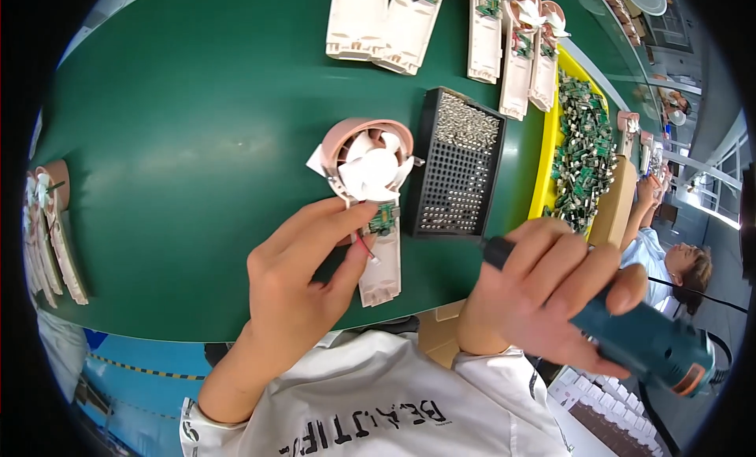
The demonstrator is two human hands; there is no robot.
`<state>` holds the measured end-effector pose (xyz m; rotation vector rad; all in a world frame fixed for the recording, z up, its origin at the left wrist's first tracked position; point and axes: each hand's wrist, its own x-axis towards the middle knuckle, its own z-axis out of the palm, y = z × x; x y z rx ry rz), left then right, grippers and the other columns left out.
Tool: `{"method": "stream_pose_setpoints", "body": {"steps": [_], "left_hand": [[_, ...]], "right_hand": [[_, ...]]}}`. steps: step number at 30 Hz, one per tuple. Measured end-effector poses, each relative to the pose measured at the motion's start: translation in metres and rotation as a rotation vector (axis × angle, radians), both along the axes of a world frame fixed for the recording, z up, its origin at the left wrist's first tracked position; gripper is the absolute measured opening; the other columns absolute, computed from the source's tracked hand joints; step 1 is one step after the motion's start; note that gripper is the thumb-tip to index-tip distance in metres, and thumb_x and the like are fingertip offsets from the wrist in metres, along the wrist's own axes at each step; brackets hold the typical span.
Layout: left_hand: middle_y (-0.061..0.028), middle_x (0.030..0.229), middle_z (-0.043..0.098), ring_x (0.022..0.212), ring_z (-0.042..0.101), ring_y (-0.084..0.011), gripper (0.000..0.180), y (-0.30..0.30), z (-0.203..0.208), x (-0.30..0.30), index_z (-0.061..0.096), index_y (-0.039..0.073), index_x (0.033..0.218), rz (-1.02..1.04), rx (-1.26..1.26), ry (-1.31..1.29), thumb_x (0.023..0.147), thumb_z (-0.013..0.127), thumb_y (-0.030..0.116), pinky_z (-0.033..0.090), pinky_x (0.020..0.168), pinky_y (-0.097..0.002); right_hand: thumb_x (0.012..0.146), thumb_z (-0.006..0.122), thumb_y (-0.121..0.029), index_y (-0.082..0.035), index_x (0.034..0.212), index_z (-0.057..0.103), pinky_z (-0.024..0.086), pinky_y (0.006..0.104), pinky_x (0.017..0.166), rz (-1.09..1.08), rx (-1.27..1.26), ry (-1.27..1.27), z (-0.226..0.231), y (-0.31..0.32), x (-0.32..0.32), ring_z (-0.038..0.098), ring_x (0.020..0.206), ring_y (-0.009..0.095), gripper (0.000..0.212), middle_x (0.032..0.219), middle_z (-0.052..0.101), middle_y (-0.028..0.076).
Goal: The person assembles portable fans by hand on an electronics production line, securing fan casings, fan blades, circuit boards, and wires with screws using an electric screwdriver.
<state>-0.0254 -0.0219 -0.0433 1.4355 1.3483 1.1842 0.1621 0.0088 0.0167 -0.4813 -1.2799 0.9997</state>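
Observation:
A handheld fan half lies on the green table in front of me, with white blades inside a pink ring. Its pale handle shell points toward me and carries a small green circuit board. My left hand pinches the fan where ring and handle meet; a red wire with a white connector hangs by its fingers. My right hand is wrapped around a dark teal electric screwdriver, its black nose toward the near corner of a black screw tray. Small screws fill part of the tray's holes.
Right of the tray stands a yellow bin heaped with circuit boards. Several fan shells lie at the far side, more shells at the left edge. A co-worker sits at right. White parts fill a box at lower right.

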Motion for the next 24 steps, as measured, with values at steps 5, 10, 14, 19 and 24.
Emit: {"method": "stream_pose_setpoints", "body": {"steps": [5,10,14,19,24], "left_hand": [[-0.0153,0.100,0.069,0.078,0.068,-0.0156,0.035,-0.002,-0.001,-0.002,0.069,0.000,0.108,-0.029,0.008,0.019,0.076,0.071,-0.013,0.058,0.071,-0.0259],[-0.0150,0.100,0.069,0.078,0.069,-0.0166,0.034,-0.003,-0.002,-0.002,0.069,0.000,0.108,-0.024,0.013,0.024,0.076,0.071,-0.013,0.059,0.071,-0.0266],[-0.0152,0.099,0.068,0.077,0.069,-0.0219,0.034,-0.004,-0.005,-0.001,0.069,0.001,0.107,-0.015,0.020,0.016,0.075,0.072,-0.010,0.058,0.067,-0.0292],[-0.0154,0.098,0.068,0.077,0.070,-0.0267,0.033,0.000,-0.006,0.003,0.069,0.001,0.106,0.003,0.033,-0.005,0.074,0.072,-0.007,0.057,0.064,-0.0318],[-0.0160,0.099,0.068,0.074,0.069,-0.0263,0.032,0.000,-0.005,0.001,0.069,0.001,0.106,-0.008,0.057,-0.001,0.075,0.072,-0.007,0.057,0.064,-0.0313]], "right_hand": [[0.089,0.043,-0.072,-0.015,0.102,0.044,0.039,0.0407,0.059,0.072,0.013,-0.088,-0.006,-0.007,-0.025,0.047,0.054,0.018,0.058,0.073,0.051,0.000],[0.088,0.044,-0.072,-0.015,0.103,0.044,0.040,0.0423,0.060,0.141,-0.045,-0.095,-0.008,-0.008,-0.027,0.047,0.052,0.020,0.059,0.071,0.051,0.001],[0.088,0.046,-0.072,-0.014,0.104,0.044,0.040,0.0413,0.060,0.096,-0.057,-0.071,-0.011,-0.007,-0.031,0.047,0.053,0.019,0.060,0.071,0.051,0.002],[0.088,0.047,-0.072,-0.013,0.101,0.043,0.040,0.0381,0.060,0.085,-0.047,-0.067,-0.014,-0.004,-0.034,0.046,0.052,0.018,0.060,0.071,0.051,0.003],[0.088,0.051,-0.069,-0.014,0.096,0.042,0.039,0.0315,0.070,0.099,0.007,-0.187,-0.012,-0.004,-0.037,0.046,0.050,0.017,0.057,0.070,0.052,0.003]]}}
